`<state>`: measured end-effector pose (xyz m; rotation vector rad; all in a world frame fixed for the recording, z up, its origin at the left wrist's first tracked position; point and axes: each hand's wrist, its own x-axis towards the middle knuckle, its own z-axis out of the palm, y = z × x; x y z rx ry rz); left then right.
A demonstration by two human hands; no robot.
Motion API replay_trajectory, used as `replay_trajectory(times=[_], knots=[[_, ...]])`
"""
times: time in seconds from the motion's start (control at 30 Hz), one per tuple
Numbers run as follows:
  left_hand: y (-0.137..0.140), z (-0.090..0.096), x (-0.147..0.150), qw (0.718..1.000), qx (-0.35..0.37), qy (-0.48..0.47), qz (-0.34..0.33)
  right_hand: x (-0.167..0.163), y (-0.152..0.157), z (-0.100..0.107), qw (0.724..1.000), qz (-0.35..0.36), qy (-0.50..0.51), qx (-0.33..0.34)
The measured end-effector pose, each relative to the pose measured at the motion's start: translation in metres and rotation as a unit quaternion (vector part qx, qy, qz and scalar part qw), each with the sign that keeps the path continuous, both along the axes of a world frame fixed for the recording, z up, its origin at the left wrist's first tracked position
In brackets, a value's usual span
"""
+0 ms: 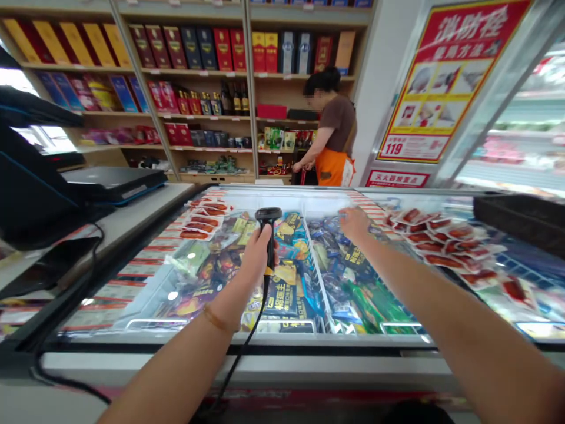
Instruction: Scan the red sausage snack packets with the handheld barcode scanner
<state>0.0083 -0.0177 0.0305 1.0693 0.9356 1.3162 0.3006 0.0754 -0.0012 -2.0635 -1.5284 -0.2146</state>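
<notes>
My left hand (pixel 257 250) is wrapped around the grip of a black barcode scanner (pixel 268 215), held upright over a chest freezer (pixel 132 361). A black cable (pixel 249 335) trails from the scanner's lower end. Farther right, my right hand (pixel 355 224) reaches above the freezer's right section, blurred by motion, so its finger shape is unclear. Nothing shows plainly in it. Beneath my hands lie dark ice cream packets (pixel 282 297), and green packages (pixel 368 306) lie near the front of the right section. A white wire divider (pixel 318 274) separates the two sections.
Vacuum-packed sausages (pixel 198 227) sit at the freezer's left, with more sausage packs (pixel 445 238) at right beside a dark basket (pixel 521 221). A black checkout machine (pixel 35 171) stands on the left counter. Beyond the freezer, a person (pixel 335 126) in an orange apron stands by shelves (pixel 198 118).
</notes>
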Motion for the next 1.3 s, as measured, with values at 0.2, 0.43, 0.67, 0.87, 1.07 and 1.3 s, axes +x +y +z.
replay_trajectory(times=[0.2,0.43,0.67,0.87,1.07,1.3], knots=[[0.003,-0.019,-0.007,0.998,0.009,0.061,-0.029,0.104,-0.037,0.01,0.98,-0.117,-0.163,-0.008],[0.006,-0.018,-0.013,0.998,-0.004,0.057,-0.006,0.173,-0.036,0.009,0.97,-0.159,-0.177,-0.05],[0.001,-0.017,-0.013,0.997,0.005,0.072,-0.008,0.153,-0.041,0.022,0.966,-0.082,-0.243,-0.018],[0.003,-0.016,-0.015,0.998,0.006,0.055,-0.008,0.054,-0.028,0.026,0.964,0.077,-0.253,-0.008],[0.007,-0.022,-0.02,0.998,0.013,0.065,-0.002,-0.102,-0.013,0.003,0.959,0.234,-0.152,-0.045],[0.013,-0.023,-0.027,0.999,0.002,0.047,0.01,-0.131,0.004,-0.01,0.97,0.227,0.035,0.073]])
